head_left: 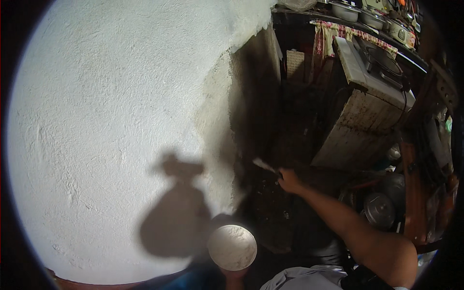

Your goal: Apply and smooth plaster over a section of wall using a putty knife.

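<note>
My right hand (290, 181) is stretched out to the right of the wall's edge, its fingers wrapped round a short tool with a pale flat end (265, 166). Whether that tool is a brush or a scraper is too blurred to tell. Low in the middle, a round bowl (232, 268) holds a white, powdery or pasty filling (233, 246). From below, my left hand (234, 279) supports the bowl; its fingers are mostly hidden under it. A wall (111, 106) fills the left side, bright white with a greyer, rougher strip (215, 111) along its right edge.
Beyond the wall's edge stands a stained, tiled counter (357, 116) with a stove (384, 63) on it. Metal pots (345, 10) line a shelf at the far right. A lidded pot (379, 210) and wooden furniture (414, 193) crowd my right side. Dark shadows cover the floor.
</note>
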A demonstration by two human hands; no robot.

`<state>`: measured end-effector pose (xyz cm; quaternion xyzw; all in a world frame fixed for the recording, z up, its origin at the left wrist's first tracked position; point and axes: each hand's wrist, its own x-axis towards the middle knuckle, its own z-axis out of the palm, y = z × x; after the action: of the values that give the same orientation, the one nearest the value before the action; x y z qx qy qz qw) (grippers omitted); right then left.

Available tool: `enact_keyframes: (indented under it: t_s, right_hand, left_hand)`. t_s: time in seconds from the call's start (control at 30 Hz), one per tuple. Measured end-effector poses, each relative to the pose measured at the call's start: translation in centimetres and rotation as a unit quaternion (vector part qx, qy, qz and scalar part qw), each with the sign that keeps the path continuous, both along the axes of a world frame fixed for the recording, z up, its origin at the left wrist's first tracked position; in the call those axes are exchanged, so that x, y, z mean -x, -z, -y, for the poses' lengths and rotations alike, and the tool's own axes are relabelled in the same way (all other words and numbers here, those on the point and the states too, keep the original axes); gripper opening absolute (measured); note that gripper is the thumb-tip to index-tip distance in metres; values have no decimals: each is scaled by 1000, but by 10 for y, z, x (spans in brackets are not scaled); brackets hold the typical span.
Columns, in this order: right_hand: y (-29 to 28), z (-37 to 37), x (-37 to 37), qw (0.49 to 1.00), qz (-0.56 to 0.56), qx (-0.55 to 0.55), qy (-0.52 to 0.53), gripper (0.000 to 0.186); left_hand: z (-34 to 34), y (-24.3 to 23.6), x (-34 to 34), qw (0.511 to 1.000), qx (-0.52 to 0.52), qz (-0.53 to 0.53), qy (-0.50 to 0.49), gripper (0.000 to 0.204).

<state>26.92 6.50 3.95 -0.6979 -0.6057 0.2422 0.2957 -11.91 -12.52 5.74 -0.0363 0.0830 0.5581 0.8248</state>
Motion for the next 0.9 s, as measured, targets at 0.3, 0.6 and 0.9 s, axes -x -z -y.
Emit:
enact_keyframes:
  t_s: [0.3,0.6,0.9]
  right_hand:
    - [14,51,6,960,142,170,-174,34]
    - [3,88,-27,960,185,190,-85,39]
    - [17,106,-57,973,202,3,-113,32]
  left_hand:
    - [-4,-21,-10,975,-56,-217,17,85]
    - [-39,-58,-65,987,-113,-117,-14,82]
    - [-97,-23,-111,996,-69,-30,-49,68]
